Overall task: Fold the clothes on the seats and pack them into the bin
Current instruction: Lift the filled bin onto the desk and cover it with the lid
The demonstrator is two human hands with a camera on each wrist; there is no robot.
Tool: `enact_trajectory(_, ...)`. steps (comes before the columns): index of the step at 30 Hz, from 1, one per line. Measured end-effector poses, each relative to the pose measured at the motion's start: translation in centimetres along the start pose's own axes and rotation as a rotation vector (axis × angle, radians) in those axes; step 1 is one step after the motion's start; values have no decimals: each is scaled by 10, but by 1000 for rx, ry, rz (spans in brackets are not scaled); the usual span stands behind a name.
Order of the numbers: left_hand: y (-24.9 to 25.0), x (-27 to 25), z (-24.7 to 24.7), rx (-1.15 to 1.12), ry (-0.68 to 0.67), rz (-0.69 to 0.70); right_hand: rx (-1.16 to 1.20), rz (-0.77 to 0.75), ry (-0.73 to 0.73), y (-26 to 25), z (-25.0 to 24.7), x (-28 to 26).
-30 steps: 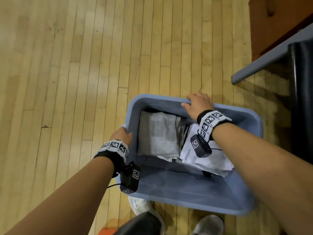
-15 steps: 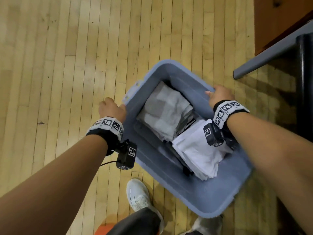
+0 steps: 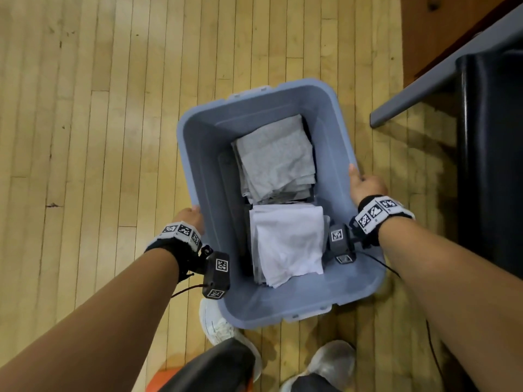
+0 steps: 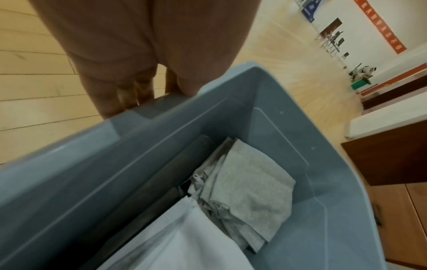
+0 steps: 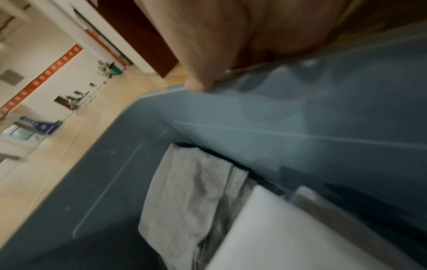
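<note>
A blue-grey plastic bin (image 3: pixel 198 154) is held between my two hands above the wooden floor. My left hand (image 3: pixel 190 217) grips its left rim, fingers curled under the lip, as the left wrist view shows the left hand (image 4: pixel 129 95) on the bin (image 4: pixel 97 173). My right hand (image 3: pixel 365 185) grips the right rim, thumb along the edge; in the right wrist view the right hand (image 5: pixel 208 73) lies on the bin (image 5: pixel 300 124). Inside lie a folded grey garment (image 3: pixel 276 157) (image 4: pixel 249 193) (image 5: pixel 184 197) at the far end and a folded white garment (image 3: pixel 287 244) (image 4: pixel 180 243) (image 5: pixel 289 233) nearer me.
A black seat (image 3: pixel 492 154) and a grey table edge (image 3: pixel 441 72) stand close on the right, with a brown cabinet (image 3: pixel 441 29) behind. Wooden floor (image 3: pixel 99 123) stretches to the left and ahead. My shoes (image 3: pixel 218 323) are just below the bin.
The bin has swung round from lying crosswise to pointing away from me. Both hands stayed on its rims and now sit on its long sides.
</note>
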State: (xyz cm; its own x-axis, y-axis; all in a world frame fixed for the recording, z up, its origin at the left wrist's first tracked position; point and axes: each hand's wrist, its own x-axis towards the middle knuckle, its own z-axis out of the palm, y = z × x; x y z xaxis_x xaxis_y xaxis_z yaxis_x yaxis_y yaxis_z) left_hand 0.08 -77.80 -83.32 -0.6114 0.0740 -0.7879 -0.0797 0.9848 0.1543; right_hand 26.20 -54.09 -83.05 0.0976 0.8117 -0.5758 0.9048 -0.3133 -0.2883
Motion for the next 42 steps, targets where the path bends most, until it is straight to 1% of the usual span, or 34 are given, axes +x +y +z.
enact_trajectory(3,-5,-1,1,5,-9,30,70,-29,37,15,9,-5)
enact_trajectory(5,-2,-3,-3,17,23,50,121,-35,46,16,8,-9)
enact_trajectory(8,15,-20,-19,23,60,123,163,-26,67,12,-3,-20)
enact_trajectory(11,40,-39,-48,44,72,179,188,-12,55,2,-23,-34)
enact_trajectory(14,66,-67,-91,77,98,248,206,-14,50,-22,-61,-57)
enact_trajectory(19,108,-134,-174,129,106,337,223,-18,59,-74,-152,-106)
enact_trajectory(23,151,-206,-252,159,125,401,299,-33,93,-127,-246,-154)
enact_trajectory(28,216,-306,-354,201,170,487,351,-5,123,-196,-372,-228)
enact_trajectory(32,252,-393,-434,381,217,606,406,-4,190,-239,-463,-293)
enact_trajectory(34,266,-432,-469,469,271,672,450,6,210,-252,-499,-317)
enact_trajectory(36,281,-467,-500,468,285,703,493,11,204,-264,-532,-338)
enact_trajectory(37,289,-483,-514,466,299,720,507,7,204,-270,-549,-349)
enact_trajectory(39,308,-510,-539,598,338,776,531,17,216,-278,-580,-362)
enact_trajectory(42,344,-531,-561,739,392,792,477,-22,207,-291,-620,-376)
